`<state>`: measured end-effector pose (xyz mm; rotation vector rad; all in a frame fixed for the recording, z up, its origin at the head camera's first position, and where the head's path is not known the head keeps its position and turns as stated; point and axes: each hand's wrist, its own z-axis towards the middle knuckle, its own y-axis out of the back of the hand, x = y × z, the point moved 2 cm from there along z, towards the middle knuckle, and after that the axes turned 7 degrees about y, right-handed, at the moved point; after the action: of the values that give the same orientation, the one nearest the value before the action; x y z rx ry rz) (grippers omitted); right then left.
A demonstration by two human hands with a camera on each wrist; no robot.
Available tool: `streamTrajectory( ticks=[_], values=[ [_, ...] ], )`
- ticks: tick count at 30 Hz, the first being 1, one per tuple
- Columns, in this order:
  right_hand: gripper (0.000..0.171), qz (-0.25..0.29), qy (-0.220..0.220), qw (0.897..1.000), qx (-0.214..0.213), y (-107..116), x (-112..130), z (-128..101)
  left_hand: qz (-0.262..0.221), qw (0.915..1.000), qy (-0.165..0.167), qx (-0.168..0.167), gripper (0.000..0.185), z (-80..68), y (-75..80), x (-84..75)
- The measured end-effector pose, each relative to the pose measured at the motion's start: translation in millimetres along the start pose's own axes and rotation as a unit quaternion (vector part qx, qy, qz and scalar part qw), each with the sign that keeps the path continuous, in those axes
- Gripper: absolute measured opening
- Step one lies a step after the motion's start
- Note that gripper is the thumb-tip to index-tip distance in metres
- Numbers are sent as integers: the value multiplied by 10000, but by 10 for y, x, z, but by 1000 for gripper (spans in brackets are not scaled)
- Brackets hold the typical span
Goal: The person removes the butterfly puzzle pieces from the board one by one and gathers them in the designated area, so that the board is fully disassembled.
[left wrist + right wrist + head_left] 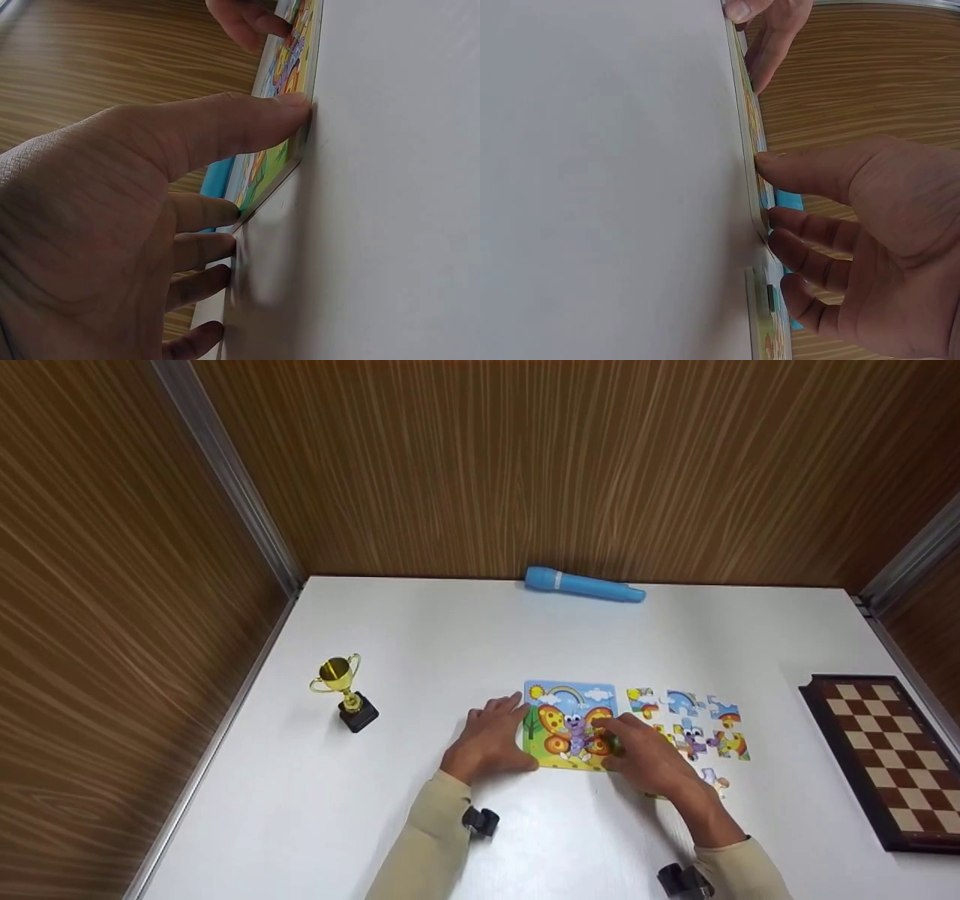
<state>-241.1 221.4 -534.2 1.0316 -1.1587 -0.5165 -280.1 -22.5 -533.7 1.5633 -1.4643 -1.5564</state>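
A butterfly puzzle board (570,718) lies flat on the white table (420,660). My left hand (501,735) rests at its left edge, thumb against the near edge and fingers straight along the side (225,150). My right hand (624,747) lies over the board's lower right corner, its straight fingers touching the board's edge (870,225). In the wrist views the board (289,60) (754,131) shows edge-on between both hands. Several loose puzzle pieces (686,724) lie just right of the board, some partly hidden under my right hand.
A small gold trophy (343,690) stands to the left. A blue torch (583,585) lies against the back wall. A chessboard (889,757) lies at the right edge. Wooden walls enclose the table on three sides.
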Motion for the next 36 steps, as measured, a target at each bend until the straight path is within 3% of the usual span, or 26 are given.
streamTrajectory(
  ticks=[16,21,29,36],
  values=[
    [57,192,-448,9988,33,86,-91,-108,9,9999,-99,54,97,70,-32,-185],
    [46,208,-418,9988,-112,96,-107,-152,48,9998,-182,84,96,83,-30,-209],
    [49,281,-260,9990,-227,48,-55,-109,-57,9999,-27,139,96,40,-8,-109],
    [52,390,-418,9982,-182,10,-13,-21,-219,9997,9,148,96,16,-13,-22]
  ],
)
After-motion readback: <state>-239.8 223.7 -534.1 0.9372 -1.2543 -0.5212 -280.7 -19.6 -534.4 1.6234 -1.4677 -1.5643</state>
